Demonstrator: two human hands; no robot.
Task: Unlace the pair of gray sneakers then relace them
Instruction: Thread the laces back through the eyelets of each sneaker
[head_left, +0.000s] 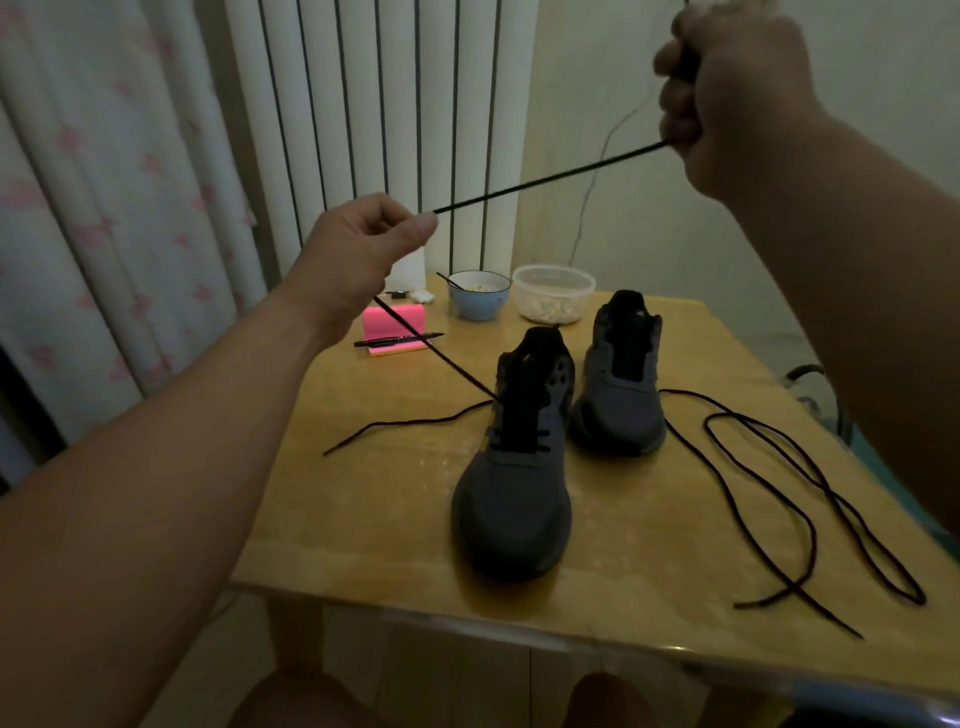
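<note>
Two hands are raised above the sneaker (514, 499), with one black lace (545, 179) stretched taut between them. The left hand (363, 254), up and to the left of the sneaker, pinches the lace between thumb and forefinger, its other fingers curled in. The right hand (727, 93), higher and to the right of the sneaker, is closed in a fist round the lace, which comes out at the bottom of the fist. From the left hand the lace drops in a straight line to the sneaker's left side and enters an eyelet there. Another stretch of it leaves the same side and lies slack on the table (363, 519) to the sneaker's left. The sneaker is gray with a black tongue standing up, toe toward the camera, and shows lace only across its lowest rows. The second sneaker (623, 400) stands just behind and to the right of it, also toe forward, tongue up; whether the two touch I cannot tell. A loose lace (810, 519) lies in long loops on the table to the right of the sneaker. Behind the sneaker stand a blue bowl (478, 299) and a clear tub (553, 296). Behind and to its left a pen (397, 340) rests on a pink notepad (395, 317).
</note>
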